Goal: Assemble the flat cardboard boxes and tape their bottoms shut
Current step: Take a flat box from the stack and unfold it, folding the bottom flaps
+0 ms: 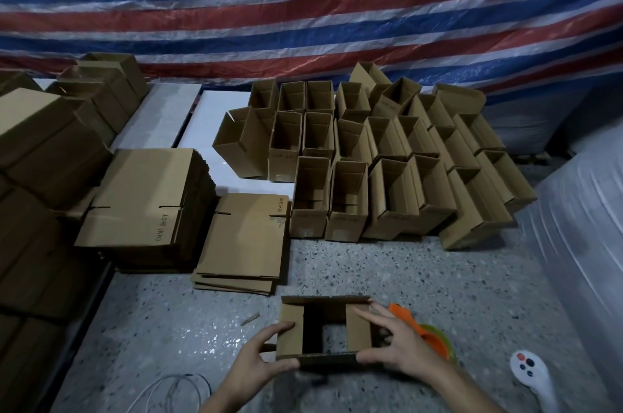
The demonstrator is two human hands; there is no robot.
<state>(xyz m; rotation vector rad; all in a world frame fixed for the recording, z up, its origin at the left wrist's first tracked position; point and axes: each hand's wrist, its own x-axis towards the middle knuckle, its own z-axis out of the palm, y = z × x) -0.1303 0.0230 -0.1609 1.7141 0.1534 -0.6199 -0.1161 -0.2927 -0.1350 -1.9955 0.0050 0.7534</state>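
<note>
Brown corrugated cardboard box [357, 336], opened out with its end flaps partly folded, was held over the speckled grey floor [404, 277] at the bottom of the view. Its left side was gripped by the left hand [261, 357] and its right side by the spread-fingered right hand [401, 348], an orange-and-green tape dispenser [435, 340] lying just behind.

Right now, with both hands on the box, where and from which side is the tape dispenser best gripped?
Take the tape dispenser by its orange handle, which juts out free just right of the box. Come from the right with the right hand; the green roll end is partly hidden.
</note>
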